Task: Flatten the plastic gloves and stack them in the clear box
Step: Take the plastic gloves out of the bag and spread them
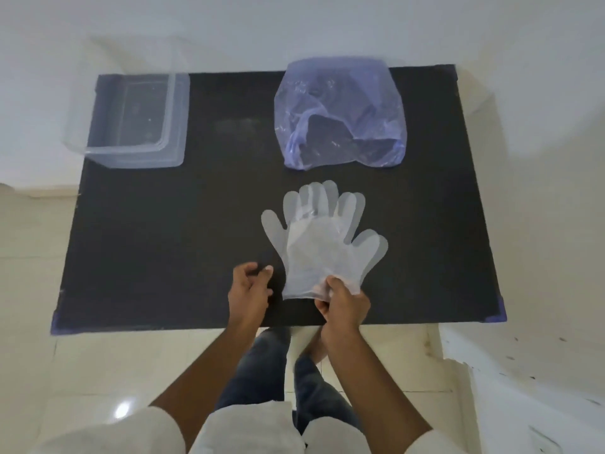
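Clear plastic gloves (322, 239) lie spread on the black table (183, 231), fingers pointing away from me; they look like two overlapping layers. My right hand (342, 301) pinches their cuff at the near edge. My left hand (250, 285) hovers just left of the cuff with loosely curled fingers, holding nothing. The clear box (131, 117) stands at the table's far left corner, and nothing is visible inside it.
A crumpled bluish plastic bag (342, 116) sits at the far middle-right of the table, just beyond the gloves. Blue tape marks the table corners. Pale floor tiles and my legs show below the near edge.
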